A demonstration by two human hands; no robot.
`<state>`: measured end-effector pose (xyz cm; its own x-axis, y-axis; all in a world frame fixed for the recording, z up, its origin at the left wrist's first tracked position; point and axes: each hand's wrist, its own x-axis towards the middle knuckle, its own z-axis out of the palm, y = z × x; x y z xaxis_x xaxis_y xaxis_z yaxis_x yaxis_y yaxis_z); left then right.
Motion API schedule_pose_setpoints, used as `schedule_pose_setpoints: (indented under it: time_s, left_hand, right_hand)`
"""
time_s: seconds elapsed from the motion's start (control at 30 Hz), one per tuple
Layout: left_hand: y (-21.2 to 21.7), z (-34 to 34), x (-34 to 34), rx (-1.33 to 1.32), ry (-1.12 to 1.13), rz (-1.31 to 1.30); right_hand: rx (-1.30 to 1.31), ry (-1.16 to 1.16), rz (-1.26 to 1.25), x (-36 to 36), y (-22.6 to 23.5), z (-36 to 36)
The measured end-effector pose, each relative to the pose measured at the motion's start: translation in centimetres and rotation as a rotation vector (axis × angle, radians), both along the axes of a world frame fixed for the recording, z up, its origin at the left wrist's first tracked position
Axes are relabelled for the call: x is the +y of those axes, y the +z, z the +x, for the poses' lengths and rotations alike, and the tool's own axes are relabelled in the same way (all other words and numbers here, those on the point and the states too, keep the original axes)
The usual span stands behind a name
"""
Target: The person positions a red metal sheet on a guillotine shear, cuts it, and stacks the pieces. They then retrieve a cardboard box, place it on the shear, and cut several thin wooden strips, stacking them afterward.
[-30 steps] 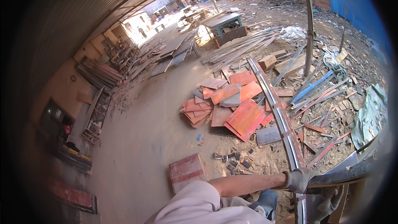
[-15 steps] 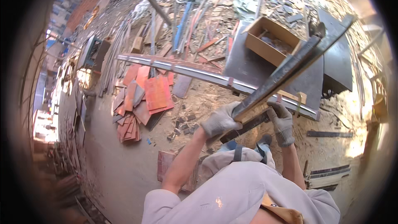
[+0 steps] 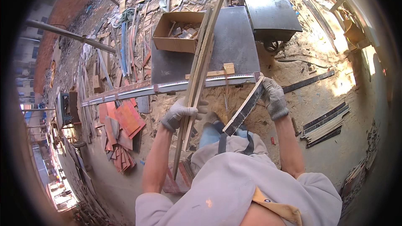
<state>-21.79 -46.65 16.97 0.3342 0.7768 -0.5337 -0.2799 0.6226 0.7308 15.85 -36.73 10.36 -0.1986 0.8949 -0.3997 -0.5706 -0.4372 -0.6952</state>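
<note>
My left hand (image 3: 182,114), in a grey knitted glove, is closed around a few long, thin wooden strips (image 3: 201,60). They slant up and away past the table, and one end hangs down beside my body. My right hand (image 3: 274,99), also gloved, pinches the upper end of a short black-faced strip of board (image 3: 245,111). That strip tilts down toward my lap, apart from the long ones. Just beyond both hands runs a long metal rail with a measuring scale (image 3: 176,86), along the near edge of a dark metal table (image 3: 234,46).
A cardboard box (image 3: 172,45) with wood scraps sits on the table, behind the long strips. Reddish board offcuts (image 3: 125,119) are heaped on the left. Stacked strips (image 3: 326,123) lie on the ground at right, below a single dark strip (image 3: 310,81). A metal pole (image 3: 71,35) crosses at upper left.
My view has swung to the right. The long strips now stand more steeply and show their pale edges. My right hand has moved away from my left, carrying the short strip out to the right.
</note>
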Motion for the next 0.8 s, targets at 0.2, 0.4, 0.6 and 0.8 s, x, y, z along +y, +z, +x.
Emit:
schedule_pose_setpoints:
  time_s: [0.2, 0.4, 0.6, 0.8]
  left_hand:
    - [-2.1, -0.6, 4.2, 0.000, 0.019, -0.002]
    - [-5.0, -1.5, 7.4, 0.057, -0.011, 0.076]
    - [-4.6, -2.8, 9.4, 0.126, -0.050, 0.220]
    - [-6.6, -7.6, 12.3, 0.497, -0.027, 0.180]
  right_hand:
    - [-0.079, 0.063, -0.130, 1.4, -0.3, -0.6]
    - [0.035, 0.373, 0.048, 7.4, 0.1, -8.5]
    - [0.040, 0.538, 0.081, 11.4, -2.4, -16.8]
    - [-0.140, 0.393, 0.018, 12.3, -7.7, -18.1]
